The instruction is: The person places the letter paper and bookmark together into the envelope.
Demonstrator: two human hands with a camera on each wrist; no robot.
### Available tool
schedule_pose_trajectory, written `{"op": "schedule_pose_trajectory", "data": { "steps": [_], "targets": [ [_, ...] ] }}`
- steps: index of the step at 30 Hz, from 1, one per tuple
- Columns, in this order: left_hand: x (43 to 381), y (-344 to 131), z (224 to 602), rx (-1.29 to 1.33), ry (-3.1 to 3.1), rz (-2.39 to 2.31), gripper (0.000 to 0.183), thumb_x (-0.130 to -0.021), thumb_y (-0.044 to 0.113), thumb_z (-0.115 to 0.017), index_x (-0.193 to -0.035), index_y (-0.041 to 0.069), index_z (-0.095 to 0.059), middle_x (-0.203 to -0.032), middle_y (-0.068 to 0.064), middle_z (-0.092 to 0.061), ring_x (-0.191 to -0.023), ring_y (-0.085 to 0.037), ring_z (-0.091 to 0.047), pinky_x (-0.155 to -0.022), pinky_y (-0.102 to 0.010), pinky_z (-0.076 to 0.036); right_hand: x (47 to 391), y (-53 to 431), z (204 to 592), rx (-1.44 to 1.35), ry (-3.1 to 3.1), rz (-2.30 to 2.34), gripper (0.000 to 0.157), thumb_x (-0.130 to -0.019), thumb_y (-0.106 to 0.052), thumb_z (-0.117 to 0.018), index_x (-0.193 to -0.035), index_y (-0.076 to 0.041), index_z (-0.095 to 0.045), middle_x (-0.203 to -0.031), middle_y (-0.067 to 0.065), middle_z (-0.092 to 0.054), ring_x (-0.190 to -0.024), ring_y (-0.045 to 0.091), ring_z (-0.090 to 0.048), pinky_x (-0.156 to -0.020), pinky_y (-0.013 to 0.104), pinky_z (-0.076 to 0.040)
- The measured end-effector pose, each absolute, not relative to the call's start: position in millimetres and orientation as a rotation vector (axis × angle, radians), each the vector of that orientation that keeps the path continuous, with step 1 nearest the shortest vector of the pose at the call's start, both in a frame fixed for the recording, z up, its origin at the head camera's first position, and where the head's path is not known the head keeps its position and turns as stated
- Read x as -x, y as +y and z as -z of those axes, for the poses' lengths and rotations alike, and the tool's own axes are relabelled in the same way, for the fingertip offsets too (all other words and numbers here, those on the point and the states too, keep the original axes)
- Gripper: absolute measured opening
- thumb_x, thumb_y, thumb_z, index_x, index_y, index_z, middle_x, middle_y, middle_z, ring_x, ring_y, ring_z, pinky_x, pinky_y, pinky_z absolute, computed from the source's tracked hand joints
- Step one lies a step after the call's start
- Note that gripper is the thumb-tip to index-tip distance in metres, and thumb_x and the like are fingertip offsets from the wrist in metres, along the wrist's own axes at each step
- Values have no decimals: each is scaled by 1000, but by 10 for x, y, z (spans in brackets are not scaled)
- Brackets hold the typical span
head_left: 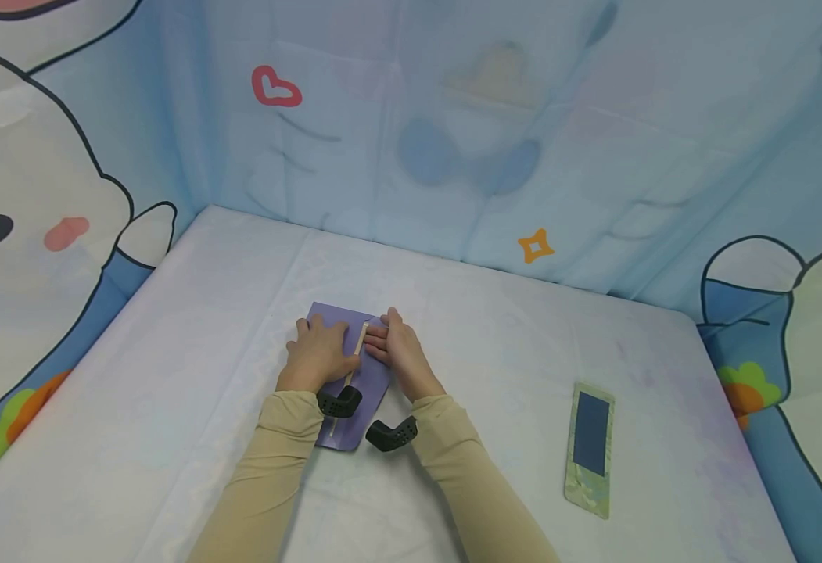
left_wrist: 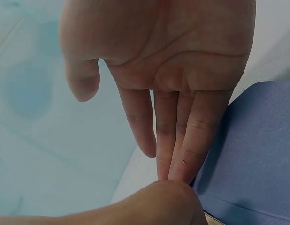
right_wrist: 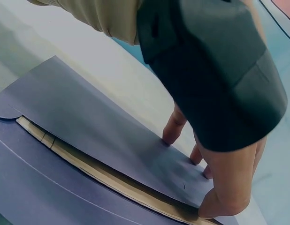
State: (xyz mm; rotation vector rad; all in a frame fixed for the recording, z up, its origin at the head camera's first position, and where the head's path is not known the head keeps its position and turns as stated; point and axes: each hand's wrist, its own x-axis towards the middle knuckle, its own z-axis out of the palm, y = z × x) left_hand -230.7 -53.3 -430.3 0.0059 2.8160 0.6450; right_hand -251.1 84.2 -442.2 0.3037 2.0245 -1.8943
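On the white table (head_left: 495, 367), my left hand (head_left: 317, 353) rests spread fingers on the purple folder (head_left: 371, 389), beside its pale strip (right_wrist: 105, 173); whether the thumb pinches, I cannot tell. My right hand (head_left: 405, 357), fingers straight and ungripping, meets the folder's right side.

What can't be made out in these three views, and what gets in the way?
Head: the part of the purple folder under the left hand, which covers it.
Head: any fine print on the green card; too small.
Right wrist: how far the pale strip runs inside; the folder's cover hides it.
Right wrist: much of the left hand, behind the black wrist device.
Left wrist: most of the left hand, cut off by the bottom edge.
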Motion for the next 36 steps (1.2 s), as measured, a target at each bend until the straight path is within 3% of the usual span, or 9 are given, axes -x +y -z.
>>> {"op": "schedule_pose_trajectory", "data": {
  "steps": [13,28,36],
  "targets": [
    [2298,-546,4313,-27,2795,-640,63,-86,39,-60,-141,12,-45,-142,-28,-32,-134,-48,-23,-96,-65,-35,2409,884,4451,-282,1983,1913,63,-103,-43,-21,-146,2,-30,-134,21,-54,-121,29,-57,-96,32,-48],
    [2353,-586,4300,-38,2802,-645,66,-84,39,-60,-142,12,-44,-143,-28,-31,-135,-48,-22,-97,-65,-34,2067,928,4471,-216,1825,1903,65,-103,-45,-20,-145,4,-30,-130,24,-56,-116,28,-60,-91,30,-51],
    [2334,-584,4298,-38,2805,-665,65,-84,38,-60,-141,12,-45,-143,-28,-32,-134,-48,-24,-96,-66,-34,1970,938,4521,-154,1789,1926,66,-103,-45,-18,-144,6,-30,-133,27,-52,-122,31,-55,-97,33,-48]
  ]
}}
